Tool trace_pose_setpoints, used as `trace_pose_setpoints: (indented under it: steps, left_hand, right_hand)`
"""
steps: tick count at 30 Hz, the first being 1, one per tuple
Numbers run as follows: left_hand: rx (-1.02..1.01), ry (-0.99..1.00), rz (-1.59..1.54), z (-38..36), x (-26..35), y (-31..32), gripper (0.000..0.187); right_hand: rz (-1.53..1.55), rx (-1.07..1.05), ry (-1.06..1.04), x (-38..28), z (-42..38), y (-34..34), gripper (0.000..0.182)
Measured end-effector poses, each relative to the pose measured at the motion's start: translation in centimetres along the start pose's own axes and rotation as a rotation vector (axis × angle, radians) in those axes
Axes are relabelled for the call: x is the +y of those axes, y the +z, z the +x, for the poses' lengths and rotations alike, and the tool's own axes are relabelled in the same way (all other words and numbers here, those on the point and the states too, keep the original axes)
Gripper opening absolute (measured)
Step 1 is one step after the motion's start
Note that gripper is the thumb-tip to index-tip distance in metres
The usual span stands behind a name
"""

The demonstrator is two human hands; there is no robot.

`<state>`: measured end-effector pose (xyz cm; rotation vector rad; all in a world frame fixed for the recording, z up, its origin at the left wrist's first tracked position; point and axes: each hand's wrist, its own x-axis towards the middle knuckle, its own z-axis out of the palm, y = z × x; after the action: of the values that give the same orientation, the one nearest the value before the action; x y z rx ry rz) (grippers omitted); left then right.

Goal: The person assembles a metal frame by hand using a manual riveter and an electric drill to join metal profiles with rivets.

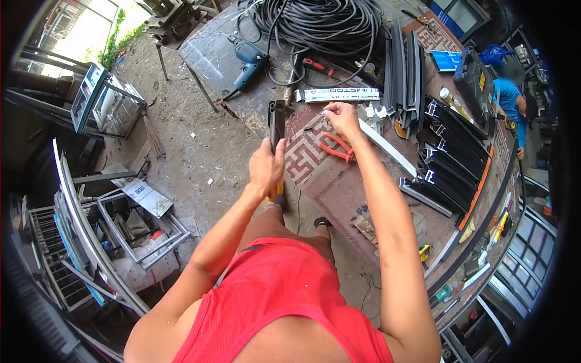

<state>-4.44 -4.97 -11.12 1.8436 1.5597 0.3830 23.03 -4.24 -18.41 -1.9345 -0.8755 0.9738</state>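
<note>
My left hand is closed around a short dark metal profile, held upright at the table's left edge with a hole showing near its top. Over the table, my right hand has its thumb and fingers pinched together. What sits between those fingertips, if anything, is too small to make out. Just below the right hand lie pliers with red-orange handles. A white printed strip rests beyond that hand, and a pale narrow strip lies to its right.
A power drill, a big black cable coil and a red-handled tool occupy the far table. Dark profiles are stacked at right. A person in blue stands beyond. Metal frames lean at left.
</note>
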Motion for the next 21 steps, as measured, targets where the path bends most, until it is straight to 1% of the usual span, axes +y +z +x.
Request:
trace_pose_setpoints:
  steps: [1, 2, 3, 5, 6, 7, 9, 10, 12, 13, 14, 15, 16, 17, 19, 20, 21]
  left_hand:
    - [-0.059, 0.031, 0.008, 0.8, -0.6, -2.4, 0.044]
    - [-0.165, 0.039, 0.034, 1.4, -0.5, -5.4, 0.042]
    - [-0.271, 0.046, 0.061, 1.7, -0.1, -7.7, 0.04]
    - [-0.075, 0.327, 0.104, 1.3, -0.1, -9.4, 0.036]
    - [0.025, 0.469, 0.124, 1.1, 0.0, -10.0, 0.035]
    - [0.028, 0.474, 0.04, 0.9, 1.0, -10.4, 0.035]
    - [0.041, 0.486, -0.126, 1.0, 3.3, -10.4, 0.039]
    - [0.013, 0.539, -0.076, 2.1, 3.3, -9.9, 0.047]
    - [-0.182, 0.527, 0.124, 4.0, 4.0, -11.2, 0.048]
    - [-0.284, 0.521, 0.224, 4.2, 4.7, -12.0, 0.048]
    - [-0.323, 0.524, 0.226, 3.8, 5.4, -12.7, 0.051]
    - [-0.299, 0.478, 0.172, 2.9, 6.3, -13.5, 0.05]
    - [-0.276, 0.433, 0.12, 1.2, 7.1, -14.6, 0.049]
    - [-0.259, 0.381, 0.072, -0.5, 7.7, -15.5, 0.048]
    - [-0.111, 0.551, 0.052, -3.0, 8.7, -16.6, 0.034]
    - [0.033, 0.601, 0.091, -3.5, 8.3, -15.8, 0.029]
    - [0.002, 0.516, 0.057, -3.7, 8.1, -15.0, 0.03]
  right_hand:
    - [-0.175, 0.011, -0.023, -0.8, 0.0, 0.6, 0.014]
    - [-0.349, 0.019, -0.047, -1.5, 0.1, 1.1, 0.015]
    - [-0.345, 0.006, 0.028, -2.1, 0.3, 1.3, 0.016]
    - [-0.33, -0.022, 0.181, -3.0, 0.3, 1.4, 0.018]
    - [-0.328, -0.019, 0.202, -3.9, 0.1, 1.1, 0.019]
    - [-0.318, 0.039, 0.09, -3.2, 0.3, 1.0, 0.018]
    - [-0.315, 0.119, -0.069, -2.4, 0.9, 0.4, 0.02]
    - [-0.166, 0.067, -0.022, -3.2, 0.2, 0.0, 0.019]
    - [0.137, -0.025, 0.071, -4.4, -1.8, -1.5, 0.018]
    - [0.152, 0.02, 0.025, -4.3, -2.9, -2.0, 0.017]
    - [0.164, 0.065, -0.017, -4.0, -4.2, -2.5, 0.017]
    - [0.177, 0.114, -0.067, -3.9, -5.4, -3.1, 0.016]
    - [0.207, 0.169, -0.021, -4.2, -7.3, -3.8, 0.017]
    - [0.302, 0.225, -0.048, -4.4, -9.5, -4.3, 0.017]
    - [0.438, 0.141, 0.008, -3.2, -13.1, -5.8, 0.017]
    - [0.454, 0.159, 0.01, -2.9, -15.0, -6.2, 0.018]
    - [0.471, 0.177, 0.012, -3.4, -17.4, -6.5, 0.018]
